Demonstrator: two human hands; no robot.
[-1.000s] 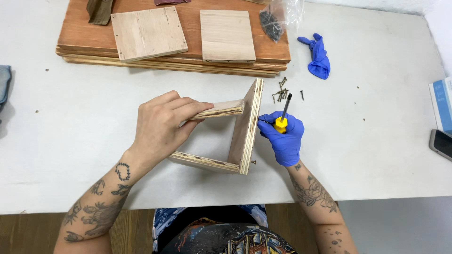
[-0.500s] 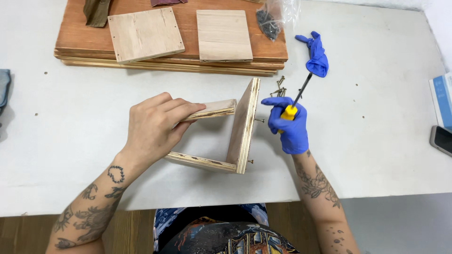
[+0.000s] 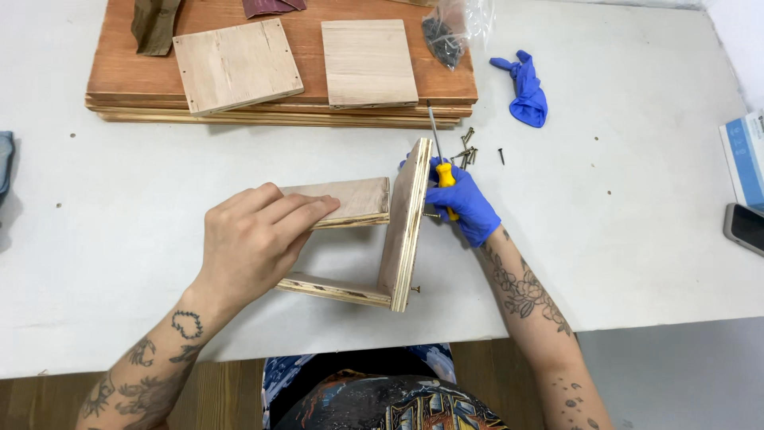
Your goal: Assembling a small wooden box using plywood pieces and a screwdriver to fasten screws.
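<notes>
A U-shaped assembly of three plywood panels [image 3: 402, 231] lies on its side on the white table [image 3: 621, 223]. My bare left hand [image 3: 255, 239] rests flat on the upper panel [image 3: 358, 199], pressing it down. My right hand [image 3: 461, 199], in a blue glove, grips a yellow-handled screwdriver [image 3: 442, 163] with its shaft pointing up and away, right beside the upright panel's outer face. A screw [image 3: 415, 289] sticks out of that face near the lower corner. Loose screws [image 3: 468, 153] lie just beyond my right hand.
A stack of reddish boards [image 3: 278, 87] at the back carries two square plywood pieces [image 3: 237, 65], a bag of screws [image 3: 446, 32] and sandpaper. A crumpled blue glove [image 3: 525, 84] lies at the right. A phone [image 3: 746, 227] and a box sit at the right edge.
My right hand has moved in against the upright panel, and the screwdriver has swung from tilting right to pointing nearly straight away. My left hand has stayed on the upper panel.
</notes>
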